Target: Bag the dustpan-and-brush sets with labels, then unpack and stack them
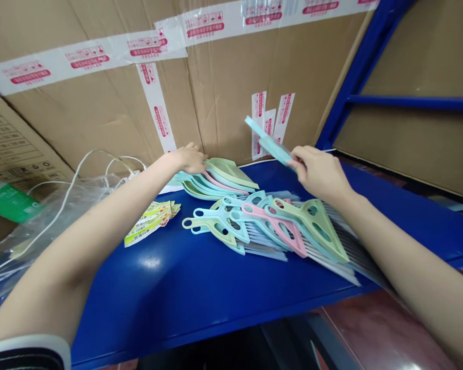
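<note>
the shelf [177, 293] is deep blue. the brushes [281, 226] near its back edge are pale green, pink and aqua with grey bristles, the dustpans [216, 177] match, and the cardboard box [231, 87] carries white tape [154, 105] printed red.

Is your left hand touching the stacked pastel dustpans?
Touching: the head view shows the fingertips of the left hand resting on the near edge of the top pale green dustpan.

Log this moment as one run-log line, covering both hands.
left hand: on stacked pastel dustpans | right hand: holding pale blue plastic piece | nearby: pastel plastic brooms on blue shelf
</note>
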The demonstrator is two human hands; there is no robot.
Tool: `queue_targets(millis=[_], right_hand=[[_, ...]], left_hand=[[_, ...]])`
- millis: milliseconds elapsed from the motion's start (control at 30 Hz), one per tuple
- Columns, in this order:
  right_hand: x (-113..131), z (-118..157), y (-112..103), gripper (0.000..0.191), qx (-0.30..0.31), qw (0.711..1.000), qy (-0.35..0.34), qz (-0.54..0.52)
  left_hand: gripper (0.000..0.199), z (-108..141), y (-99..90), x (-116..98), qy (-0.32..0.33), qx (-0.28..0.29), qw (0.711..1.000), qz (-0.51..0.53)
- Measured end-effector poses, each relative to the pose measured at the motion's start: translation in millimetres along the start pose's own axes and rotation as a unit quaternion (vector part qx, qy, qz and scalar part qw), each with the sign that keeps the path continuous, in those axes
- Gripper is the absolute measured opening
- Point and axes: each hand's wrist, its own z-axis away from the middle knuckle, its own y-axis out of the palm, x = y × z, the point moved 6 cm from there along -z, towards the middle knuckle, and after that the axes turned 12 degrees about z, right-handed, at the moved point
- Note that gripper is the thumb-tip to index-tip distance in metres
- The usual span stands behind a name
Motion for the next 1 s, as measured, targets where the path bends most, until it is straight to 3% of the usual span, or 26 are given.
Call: queue_targets(millis=[100, 200, 267, 367, 500, 600, 700, 833, 1000], right_hand=[[22, 1, -19, 0.022, -0.001, 0.996, -0.068, 0.053], [64, 17, -42, 0.031, -0.029, 0.973, -0.189, 0.128], [99, 37, -57, 0.036, -0.076, 0.948, -0.279, 0.133], [143, 70, -71, 0.036, -0.112, 0.92, -0.366, 0.086], [171, 94, -71, 0.023, -0.049, 0.944, -0.319, -0.068], [188, 104, -63, 0.019, 0.02, 0.943, -0.277, -0.186], [203, 108, -52, 0.02, 0.108, 0.926, -0.214, -0.29], [223, 108, -39, 0.017, 0.2, 0.901, -0.157, -0.351], [242, 112, -28, 0.008, 0.272, 0.874, -0.138, -0.379]], left_hand=[[0.054, 27, -16.8, -1, -0.008, -0.099, 0.995, 0.007], [0.08, 68, -26.9, -13, 0.018, -0.188, 0.982, 0.004], [0.083, 96, -17.8, -24, 0.055, -0.155, 0.986, -0.026], [0.056, 142, 7.9, -23, 0.003, -0.067, 0.996, -0.062], [0.049, 212, 42.0, -12, -0.029, -0.042, 0.996, -0.068], [0.052, 262, 64.3, 0, -0.047, -0.088, 0.992, -0.071], [0.057, 302, 80.8, 1, -0.027, -0.165, 0.98, -0.109], [0.053, 331, 94.1, -3, -0.005, -0.219, 0.966, -0.135], [0.057, 342, 101.5, -1, -0.018, -0.222, 0.966, -0.134]])
